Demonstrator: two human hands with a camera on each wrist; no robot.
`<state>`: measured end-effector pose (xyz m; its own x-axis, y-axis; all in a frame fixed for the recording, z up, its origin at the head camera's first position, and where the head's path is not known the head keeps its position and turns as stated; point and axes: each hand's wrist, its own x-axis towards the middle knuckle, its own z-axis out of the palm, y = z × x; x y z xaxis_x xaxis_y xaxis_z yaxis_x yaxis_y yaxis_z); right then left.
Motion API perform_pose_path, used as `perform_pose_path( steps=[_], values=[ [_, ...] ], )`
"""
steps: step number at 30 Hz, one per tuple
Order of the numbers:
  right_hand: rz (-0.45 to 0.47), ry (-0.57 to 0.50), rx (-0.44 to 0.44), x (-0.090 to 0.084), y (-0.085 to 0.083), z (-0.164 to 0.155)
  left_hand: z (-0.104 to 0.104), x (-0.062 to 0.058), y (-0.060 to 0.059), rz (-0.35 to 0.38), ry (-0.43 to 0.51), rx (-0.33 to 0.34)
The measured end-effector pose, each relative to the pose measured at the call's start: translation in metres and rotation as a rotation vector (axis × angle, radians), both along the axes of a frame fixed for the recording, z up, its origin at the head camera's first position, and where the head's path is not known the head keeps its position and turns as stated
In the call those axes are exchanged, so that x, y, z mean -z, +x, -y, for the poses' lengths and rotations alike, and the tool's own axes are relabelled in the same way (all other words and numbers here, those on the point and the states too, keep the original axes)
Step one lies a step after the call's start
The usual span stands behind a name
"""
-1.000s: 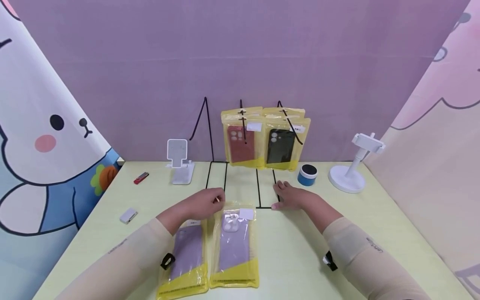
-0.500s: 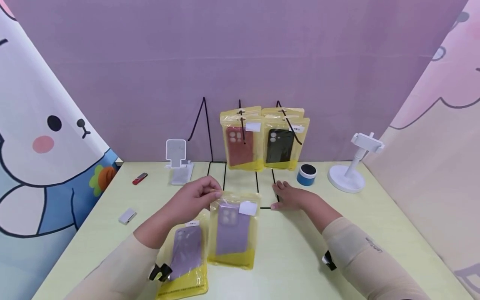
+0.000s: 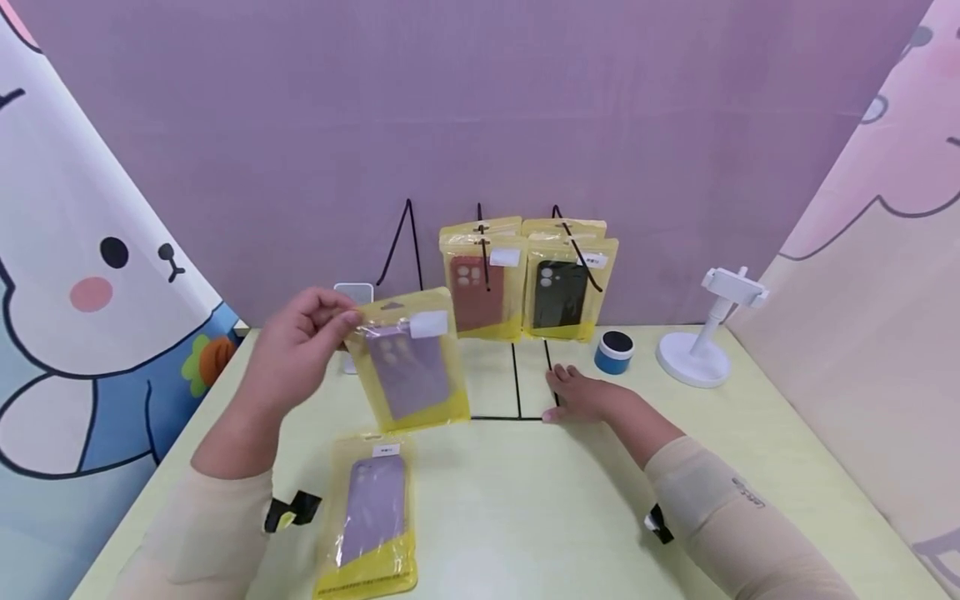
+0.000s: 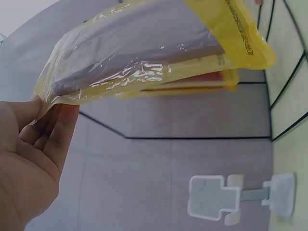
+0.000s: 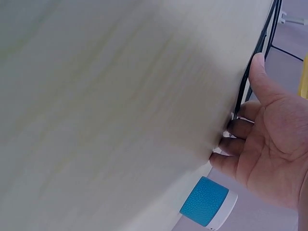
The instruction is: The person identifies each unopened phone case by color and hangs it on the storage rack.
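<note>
My left hand (image 3: 291, 354) pinches the top left corner of a clear and yellow packet with a purple phone case (image 3: 411, 371), raised above the table and tilted. In the left wrist view, thumb and fingers hold that packet (image 4: 130, 53) by its end. Another packaged purple phone case (image 3: 372, 510) lies flat on the table below. My right hand (image 3: 583, 395) rests on the right side of the black wire rack's base (image 3: 516, 379), its fingers extended. The right wrist view shows the fingertips of that hand (image 5: 274, 139) against the wire and table.
Packaged phone cases, red (image 3: 480, 292) and black (image 3: 561, 293) in front, hang from the rack's middle and right hooks. The left hook (image 3: 408, 237) carries nothing. A white phone stand (image 4: 214, 197) is partly hidden behind my left hand. A blue jar-shaped object (image 3: 614, 353) and white stand (image 3: 697, 354) are at right.
My left hand has lifted the right-hand purple phone case packet off the table and carried it up and left. My right hand stays at the rack base.
</note>
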<state>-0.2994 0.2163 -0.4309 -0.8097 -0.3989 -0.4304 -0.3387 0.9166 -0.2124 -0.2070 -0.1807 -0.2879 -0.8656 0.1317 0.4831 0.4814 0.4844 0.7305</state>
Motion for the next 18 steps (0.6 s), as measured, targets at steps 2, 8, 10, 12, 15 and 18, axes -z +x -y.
perform_pose_path(
  steps=[2,8,10,12,15,18],
  values=[
    [0.000,-0.006,-0.006,0.000,0.001,0.000,0.004,-0.005,-0.001,-0.004,0.018,-0.018],
    [0.005,-0.023,-0.001,-0.002,0.003,0.001,0.008,-0.012,-0.009,0.013,0.022,-0.078],
    [0.006,-0.020,0.003,-0.002,0.003,0.001,0.009,-0.012,-0.013,0.015,0.013,-0.092],
    [0.009,-0.024,0.006,-0.002,0.003,0.000,0.009,-0.011,-0.017,0.021,0.009,-0.101],
    [0.012,-0.026,0.009,-0.002,0.004,0.001,0.009,-0.008,-0.022,0.036,-0.017,-0.115],
    [0.014,-0.020,0.012,-0.003,0.004,0.001,0.010,-0.005,-0.027,0.066,-0.043,-0.134]
  ],
)
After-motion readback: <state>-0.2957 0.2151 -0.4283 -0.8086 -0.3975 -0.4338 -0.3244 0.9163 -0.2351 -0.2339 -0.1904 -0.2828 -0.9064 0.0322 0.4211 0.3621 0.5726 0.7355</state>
